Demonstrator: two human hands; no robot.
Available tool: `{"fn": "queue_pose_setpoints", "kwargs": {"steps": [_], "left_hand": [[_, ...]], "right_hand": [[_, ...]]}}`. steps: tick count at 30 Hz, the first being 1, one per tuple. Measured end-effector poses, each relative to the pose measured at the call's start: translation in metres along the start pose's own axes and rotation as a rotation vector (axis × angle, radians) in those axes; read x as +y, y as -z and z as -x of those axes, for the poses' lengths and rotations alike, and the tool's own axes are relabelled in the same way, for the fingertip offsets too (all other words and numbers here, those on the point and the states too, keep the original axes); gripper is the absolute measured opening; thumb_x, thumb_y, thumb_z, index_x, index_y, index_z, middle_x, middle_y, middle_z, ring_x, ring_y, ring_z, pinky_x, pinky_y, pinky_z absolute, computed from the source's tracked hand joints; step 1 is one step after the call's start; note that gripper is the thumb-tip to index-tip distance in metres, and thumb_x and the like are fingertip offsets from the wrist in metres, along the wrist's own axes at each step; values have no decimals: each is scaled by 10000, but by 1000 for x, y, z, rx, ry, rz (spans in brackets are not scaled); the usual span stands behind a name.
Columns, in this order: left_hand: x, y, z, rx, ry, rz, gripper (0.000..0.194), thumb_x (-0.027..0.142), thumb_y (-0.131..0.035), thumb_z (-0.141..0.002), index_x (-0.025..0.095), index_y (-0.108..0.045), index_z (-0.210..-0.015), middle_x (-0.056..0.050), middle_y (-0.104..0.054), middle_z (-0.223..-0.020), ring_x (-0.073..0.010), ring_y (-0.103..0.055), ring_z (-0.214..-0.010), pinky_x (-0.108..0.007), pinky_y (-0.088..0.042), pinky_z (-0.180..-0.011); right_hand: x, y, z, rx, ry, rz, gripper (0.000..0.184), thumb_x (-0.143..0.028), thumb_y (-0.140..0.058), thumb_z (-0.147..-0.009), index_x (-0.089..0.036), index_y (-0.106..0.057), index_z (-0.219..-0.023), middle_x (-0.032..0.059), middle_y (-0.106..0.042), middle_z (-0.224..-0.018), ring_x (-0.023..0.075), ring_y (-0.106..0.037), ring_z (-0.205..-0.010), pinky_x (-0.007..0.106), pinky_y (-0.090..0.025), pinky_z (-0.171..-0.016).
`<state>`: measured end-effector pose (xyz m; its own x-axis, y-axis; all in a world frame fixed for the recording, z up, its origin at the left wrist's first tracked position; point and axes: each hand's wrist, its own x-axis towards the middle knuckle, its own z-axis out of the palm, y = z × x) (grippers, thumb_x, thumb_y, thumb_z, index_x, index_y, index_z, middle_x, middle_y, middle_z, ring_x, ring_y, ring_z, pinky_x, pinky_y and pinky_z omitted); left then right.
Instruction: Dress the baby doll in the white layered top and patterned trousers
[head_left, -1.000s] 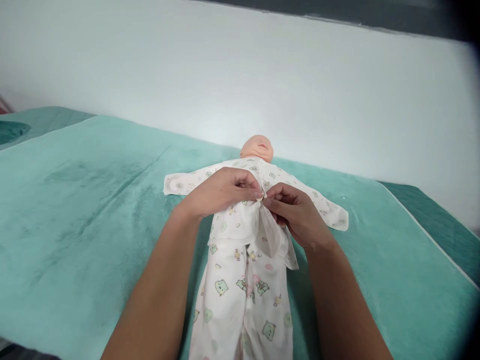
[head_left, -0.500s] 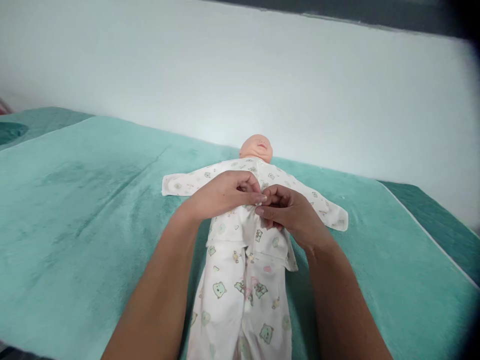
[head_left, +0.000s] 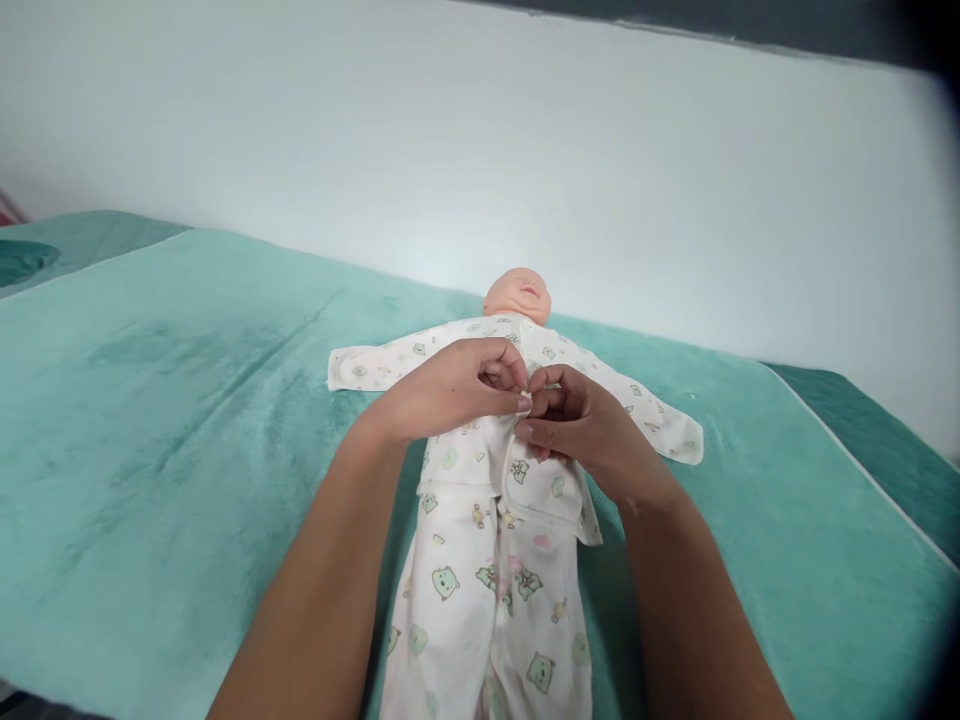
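A baby doll (head_left: pixel 519 292) lies on its back, head toward the wall. It wears a white baby shirt (head_left: pixel 450 460) printed with small bears, its sleeves spread out to both sides, and matching trousers (head_left: pixel 450 620). Over the doll's chest, my left hand (head_left: pixel 480 385) pinches the shirt's front edge between thumb and fingers. Close against it, my right hand (head_left: pixel 570 415) pinches the other side of the same front opening. The fingertips nearly touch, and any fastener between them is too small to make out. Below the hands, the shirt's lower front hangs loose over the trousers.
A light green plush blanket (head_left: pixel 195 400) covers the surface under the doll. Darker green cloth (head_left: pixel 847 420) shows at the right and far left. A white wall (head_left: pixel 375 130) rises right behind the doll's head.
Both hands keep their pinch at the shirt front, with only small finger shifts. A little of the white shirt edge now shows between the fingertips. The view has moved slightly.
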<state>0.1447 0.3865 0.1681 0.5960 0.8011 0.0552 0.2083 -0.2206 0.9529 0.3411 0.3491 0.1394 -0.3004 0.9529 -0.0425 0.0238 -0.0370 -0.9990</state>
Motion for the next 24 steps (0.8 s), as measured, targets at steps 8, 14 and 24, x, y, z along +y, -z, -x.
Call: {"fn": "queue_pose_setpoints", "kwargs": {"steps": [8, 14, 24], "left_hand": [[-8, 0, -2, 17, -14, 268, 166, 204, -725, -755, 181, -582, -836, 27, -568, -720, -88, -545, -687, -226, -411, -633], [-9, -1, -2, 12, -1, 341, 160, 191, -725, -764, 175, -594, -853, 31, -576, -737, -86, -573, -722, -222, -431, -671], [-9, 5, -1, -69, -35, 223, 139, 233, -711, -798, 172, -617, -880, 12, -626, -780, -85, -570, -733, -210, -406, -660]], "right_hand": [[-4, -12, 3, 40, 28, 84, 382, -328, -750, -796, -280, -539, -1111, -99, -506, -637, 88, -525, -516, 208, -401, -468], [-3, -9, 4, 29, 24, 134, 430, -337, -747, -810, -295, -559, -1194, -98, -510, -585, 85, -482, -486, 203, -387, -454], [5, 2, 1, -30, 123, -26, 350, -424, -653, -890, -247, -601, -1187, -44, -651, -647, 81, -452, -454, 221, -319, -438]]}}
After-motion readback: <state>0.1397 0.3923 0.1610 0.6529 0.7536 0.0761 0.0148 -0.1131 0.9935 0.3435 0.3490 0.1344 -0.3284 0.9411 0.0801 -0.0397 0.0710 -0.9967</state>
